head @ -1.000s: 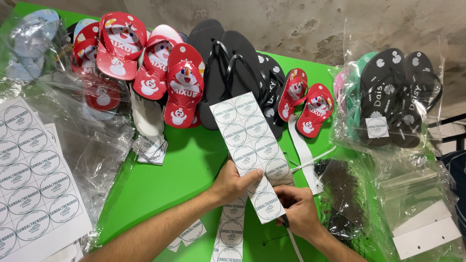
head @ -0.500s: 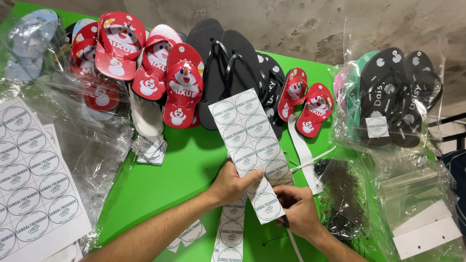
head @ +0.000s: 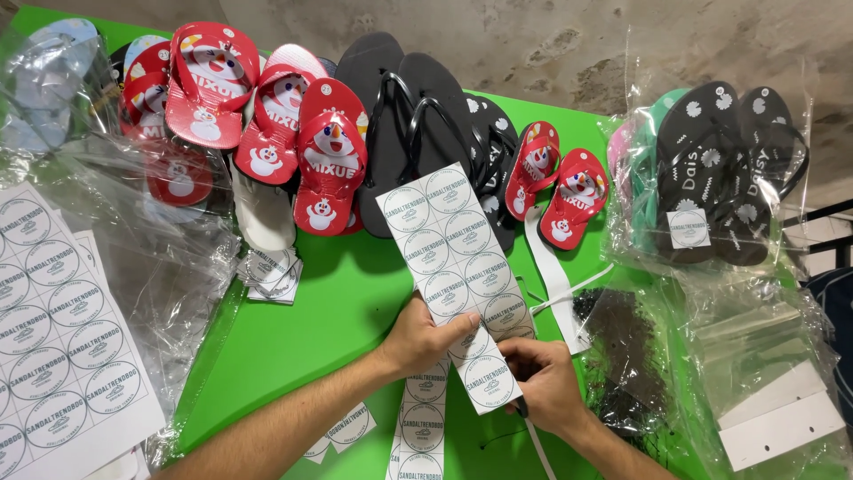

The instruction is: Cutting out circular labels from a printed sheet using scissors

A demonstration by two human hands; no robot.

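The left hand point(head: 425, 338) has its fingers point(head: 462, 320) clamped on a strip of round stickers point(head: 449, 267), which rises just above them over the green bench point(head: 293, 329). The right hand point(head: 544, 382) pinches the strip's lower end, fingers closed together; red snowman flip-flops point(head: 330, 169) lie well beyond.

Right hand point(head: 544, 384): fingers curl under the sticker strip point(head: 458, 276), so whatever dark item it pinches near the lower edge cannot be identified. Strip's lower end covered by the left hand point(head: 433, 336). Large sticker sheet point(head: 55, 338) cut off at the left and bottom edges. Clear bags point(head: 151, 240) blur the sandals behind them. Black flip-flops point(head: 418, 116) partly hidden by the strip.
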